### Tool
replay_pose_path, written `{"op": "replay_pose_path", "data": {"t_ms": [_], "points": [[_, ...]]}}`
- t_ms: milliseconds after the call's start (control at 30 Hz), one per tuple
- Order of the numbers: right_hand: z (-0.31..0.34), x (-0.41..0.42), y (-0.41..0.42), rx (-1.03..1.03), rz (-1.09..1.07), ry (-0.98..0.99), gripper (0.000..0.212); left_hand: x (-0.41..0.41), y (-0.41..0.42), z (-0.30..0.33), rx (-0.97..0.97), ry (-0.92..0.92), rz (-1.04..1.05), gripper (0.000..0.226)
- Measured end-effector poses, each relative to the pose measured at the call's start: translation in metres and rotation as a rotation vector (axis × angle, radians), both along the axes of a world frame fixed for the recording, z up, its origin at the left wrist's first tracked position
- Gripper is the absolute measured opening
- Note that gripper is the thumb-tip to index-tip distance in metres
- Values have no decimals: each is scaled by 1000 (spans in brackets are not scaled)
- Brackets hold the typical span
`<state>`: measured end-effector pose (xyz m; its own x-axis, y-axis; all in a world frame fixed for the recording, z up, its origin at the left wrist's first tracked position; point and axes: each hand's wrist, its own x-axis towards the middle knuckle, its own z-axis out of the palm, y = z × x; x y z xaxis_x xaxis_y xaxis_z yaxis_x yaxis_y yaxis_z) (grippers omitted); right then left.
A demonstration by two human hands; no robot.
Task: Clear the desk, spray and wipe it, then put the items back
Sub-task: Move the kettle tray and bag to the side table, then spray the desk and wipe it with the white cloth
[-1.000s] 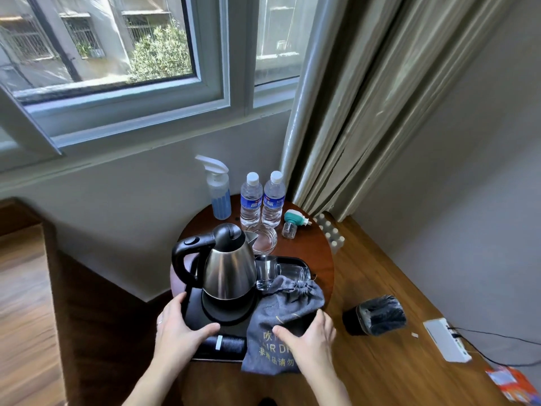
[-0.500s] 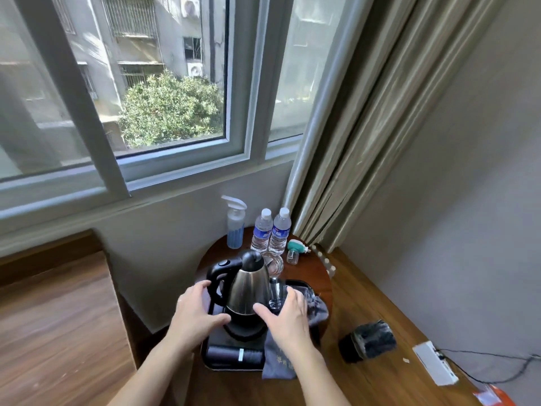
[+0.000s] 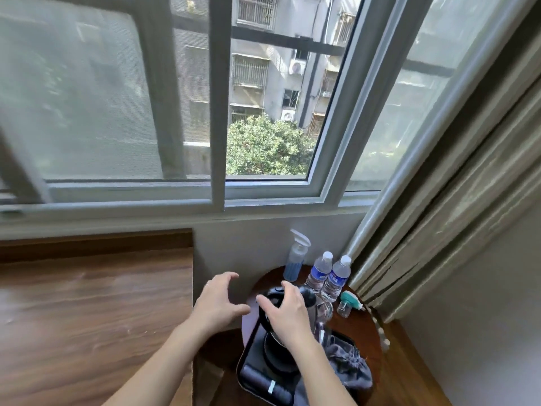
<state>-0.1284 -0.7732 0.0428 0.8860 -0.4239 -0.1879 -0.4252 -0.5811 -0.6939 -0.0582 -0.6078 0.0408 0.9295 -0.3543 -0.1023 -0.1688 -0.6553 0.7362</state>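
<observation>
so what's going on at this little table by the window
A person is starting to clear the round table. Their right hand is over the kettle on the black tray, fingers spread around its top, while the left hand hovers open just beside it. The spray bottle, two water bottles and the grey pouch are on the table, so nothing looks removed yet.
</observation>
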Motion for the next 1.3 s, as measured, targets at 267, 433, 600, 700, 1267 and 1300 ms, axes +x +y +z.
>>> {"op": "replay_pose_path", "data": {"t_ms": [267,433,600,700,1267,1300], "points": [[18,26,37,40,233,-75,77,-12,48,21,-17,-25,181,75],[23,33,88,9,406,-103,75,-26,102,32,-1,-69,301,70],[26,42,145,13,504,-101,77,-41,164,42,-22,-88,395,70],[25,43,179,27,522,-91,80,-46,199,44,-22,-84,410,70],[32,30,223,38,118,-125,82,8,231,37,-23,-73,42,70],[32,28,217,25,90,-124,82,11,222,37,-24,-67,17,70]]}}
